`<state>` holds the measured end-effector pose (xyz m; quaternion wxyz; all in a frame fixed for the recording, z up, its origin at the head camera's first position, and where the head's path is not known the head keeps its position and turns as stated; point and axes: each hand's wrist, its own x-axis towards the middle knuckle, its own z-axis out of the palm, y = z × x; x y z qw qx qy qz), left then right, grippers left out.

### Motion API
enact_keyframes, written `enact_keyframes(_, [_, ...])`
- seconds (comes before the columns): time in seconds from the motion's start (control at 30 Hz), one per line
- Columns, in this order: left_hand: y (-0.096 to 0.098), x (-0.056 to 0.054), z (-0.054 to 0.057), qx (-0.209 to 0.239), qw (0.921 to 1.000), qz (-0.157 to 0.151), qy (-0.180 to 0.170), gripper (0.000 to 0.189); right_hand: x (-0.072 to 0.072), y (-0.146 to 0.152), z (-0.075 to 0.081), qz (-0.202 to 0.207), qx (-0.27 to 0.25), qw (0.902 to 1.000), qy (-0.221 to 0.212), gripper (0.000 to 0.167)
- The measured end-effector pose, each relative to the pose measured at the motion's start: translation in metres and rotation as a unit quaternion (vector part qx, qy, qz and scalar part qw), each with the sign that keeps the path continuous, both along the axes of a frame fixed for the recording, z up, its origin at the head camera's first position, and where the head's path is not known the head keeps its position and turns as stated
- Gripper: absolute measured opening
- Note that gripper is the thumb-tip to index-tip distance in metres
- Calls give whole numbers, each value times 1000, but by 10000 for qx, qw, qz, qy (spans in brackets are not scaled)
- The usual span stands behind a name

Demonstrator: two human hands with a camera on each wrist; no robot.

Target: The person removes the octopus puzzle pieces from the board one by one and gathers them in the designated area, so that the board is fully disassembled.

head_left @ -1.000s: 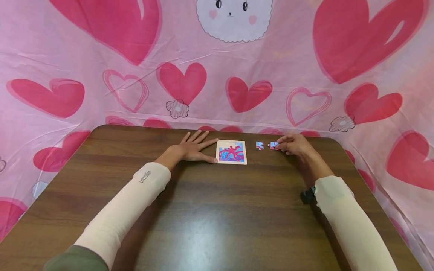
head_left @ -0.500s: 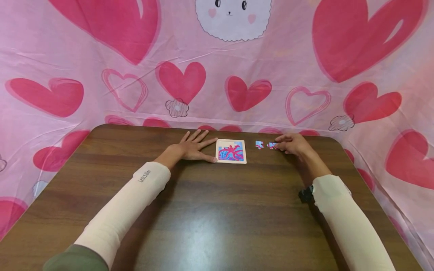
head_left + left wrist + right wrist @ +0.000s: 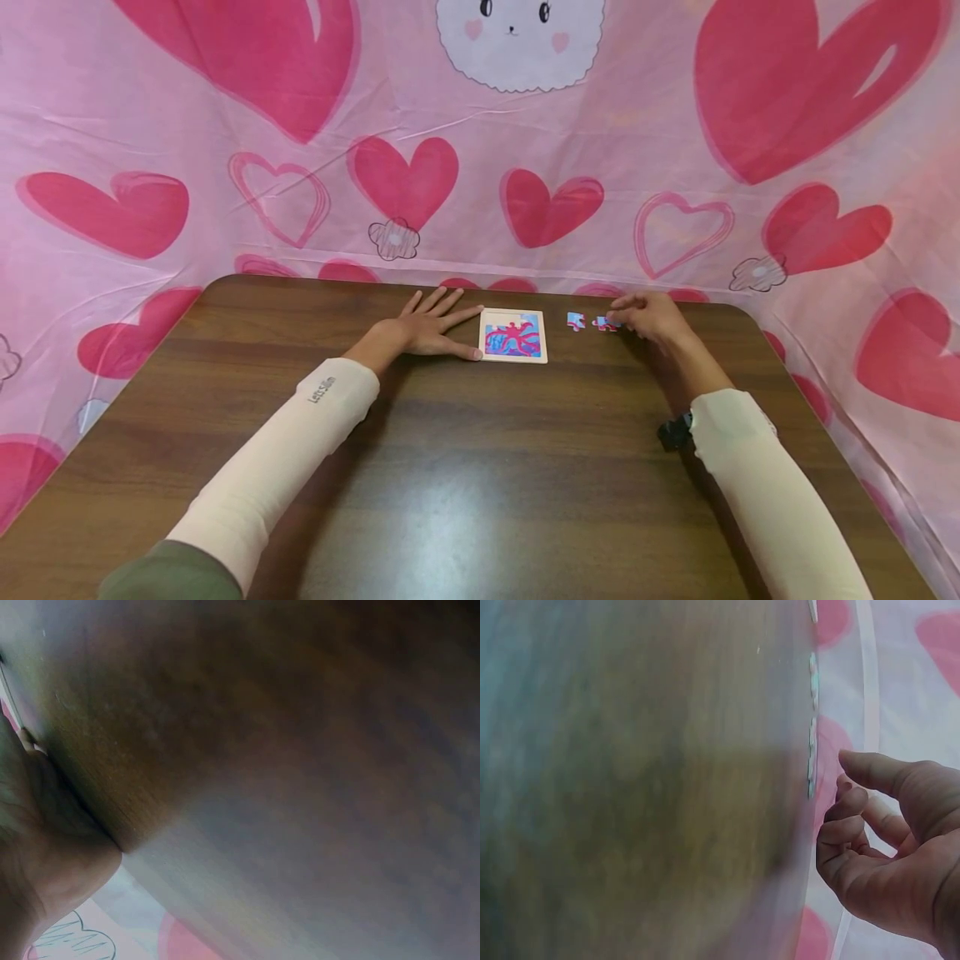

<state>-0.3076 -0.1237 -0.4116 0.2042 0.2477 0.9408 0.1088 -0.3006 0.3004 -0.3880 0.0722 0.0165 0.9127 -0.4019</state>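
Note:
My left hand [image 3: 416,333] lies flat on the table with its fingers spread. Its thumb and index fingertips touch the left side of a small square jigsaw puzzle tray [image 3: 513,360], which shows a pink octopus on blue and a bare patch at its upper left. Right of the tray lie two loose puzzle pieces, a left one [image 3: 575,321] and a right one [image 3: 602,324]. My right hand [image 3: 651,317] hovers beside the right piece, partly covering it. The right wrist view shows this hand's fingers loosely curled, thumb apart from them, nothing between.
The brown wooden table [image 3: 465,467] has its far edge just behind the puzzle. A pink cloth [image 3: 480,117] with hearts hangs along the back and sides. A black wrist device [image 3: 675,432] sits by the right sleeve.
My right hand has lifted slightly off the right puzzle piece, and more of that piece shows than a second ago. My left hand and the tray stay put.

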Motion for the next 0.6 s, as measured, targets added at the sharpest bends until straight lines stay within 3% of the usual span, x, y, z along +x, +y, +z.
enact_keyframes(0.2, [-1, -1, 0, 64, 10000, 2, -13, 111, 1, -15, 3, 87, -153, 9993, 326, 37])
enact_keyframes(0.47, [-2, -16, -20, -62, 10000, 37, 55, 116, 1, -41, 1, 473, -573, 9967, 334, 35])
enact_keyframes(0.57, [-2, -17, -21, -87, 9999, 55, 52, 116, 1, -49, 0, 634, -587, 9958, 295, 33])
enact_keyframes(0.6, [-2, -14, -17, -56, 10000, 44, 38, 116, 1, -52, 0, 695, -525, 9957, 301, 32])
